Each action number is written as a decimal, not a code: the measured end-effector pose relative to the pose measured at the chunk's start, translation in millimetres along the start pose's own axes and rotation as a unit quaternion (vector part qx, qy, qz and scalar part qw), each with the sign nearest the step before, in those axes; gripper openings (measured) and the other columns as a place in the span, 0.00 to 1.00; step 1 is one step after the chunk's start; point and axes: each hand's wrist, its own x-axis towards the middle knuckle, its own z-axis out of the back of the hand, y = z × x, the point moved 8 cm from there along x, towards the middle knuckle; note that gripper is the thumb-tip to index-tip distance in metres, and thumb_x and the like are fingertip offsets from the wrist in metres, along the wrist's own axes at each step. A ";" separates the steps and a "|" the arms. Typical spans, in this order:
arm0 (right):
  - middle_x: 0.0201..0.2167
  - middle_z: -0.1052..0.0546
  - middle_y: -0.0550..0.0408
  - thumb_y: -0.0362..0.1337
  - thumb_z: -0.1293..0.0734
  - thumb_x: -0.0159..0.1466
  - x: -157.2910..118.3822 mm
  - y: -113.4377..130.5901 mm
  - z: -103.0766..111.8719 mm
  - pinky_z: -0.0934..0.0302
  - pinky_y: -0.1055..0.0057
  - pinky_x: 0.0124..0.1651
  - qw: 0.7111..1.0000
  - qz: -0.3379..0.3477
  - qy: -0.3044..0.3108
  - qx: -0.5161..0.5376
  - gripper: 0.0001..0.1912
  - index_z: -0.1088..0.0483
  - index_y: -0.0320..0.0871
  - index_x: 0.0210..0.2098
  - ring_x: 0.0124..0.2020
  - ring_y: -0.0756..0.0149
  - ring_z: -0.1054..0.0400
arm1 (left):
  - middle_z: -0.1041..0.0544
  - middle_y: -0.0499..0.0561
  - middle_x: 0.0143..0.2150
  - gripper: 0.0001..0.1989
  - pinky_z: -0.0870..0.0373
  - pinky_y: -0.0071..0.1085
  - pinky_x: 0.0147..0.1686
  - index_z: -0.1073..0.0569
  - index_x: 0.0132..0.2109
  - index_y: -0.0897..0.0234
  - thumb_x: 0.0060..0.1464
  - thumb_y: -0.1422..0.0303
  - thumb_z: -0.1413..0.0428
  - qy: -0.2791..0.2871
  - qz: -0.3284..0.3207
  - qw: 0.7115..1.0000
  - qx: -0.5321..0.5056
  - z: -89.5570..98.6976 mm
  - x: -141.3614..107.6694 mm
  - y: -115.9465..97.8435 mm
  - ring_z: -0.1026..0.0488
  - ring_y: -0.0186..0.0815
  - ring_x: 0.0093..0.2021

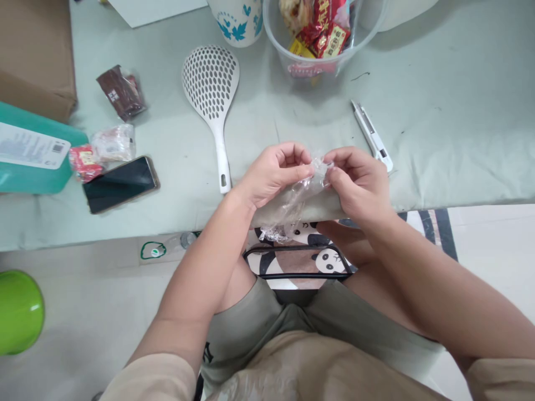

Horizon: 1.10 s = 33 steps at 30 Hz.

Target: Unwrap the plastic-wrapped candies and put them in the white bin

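Between my two hands, a crumpled piece of clear plastic film (292, 201) is pinched near the table's front edge, its lower end hanging past the edge. My left hand (281, 171) grips the film's upper part between thumb and fingers. Just to the right, my right hand (358, 179) pinches the same film, its fingertips close to those of my left hand. A white slotted skimmer (211, 83) lies left of the hands, handle toward me. On the right, a white utility knife (371, 135) rests on the tablecloth beyond my right hand.
A clear tub (288, 64) of wrapped snacks and a patterned paper cup (238, 22) stand at the back. At left are a black phone (121, 185), small packets (122, 93), a teal container (37, 147) and a cardboard box (35, 55). A green bin (19, 312) stands on the floor.
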 end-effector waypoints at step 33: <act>0.23 0.30 0.61 0.34 0.33 0.66 1.2 -11.0 4.9 0.38 0.70 0.27 0.999 -0.024 -0.030 -0.026 0.05 0.25 0.48 0.39 0.23 0.70 0.37 | 0.19 0.45 0.33 0.12 0.22 0.24 0.37 0.31 0.34 0.62 0.66 0.65 0.39 -0.229 -0.028 0.972 0.040 32.9 -6.8 -7.8 0.18 0.30 0.37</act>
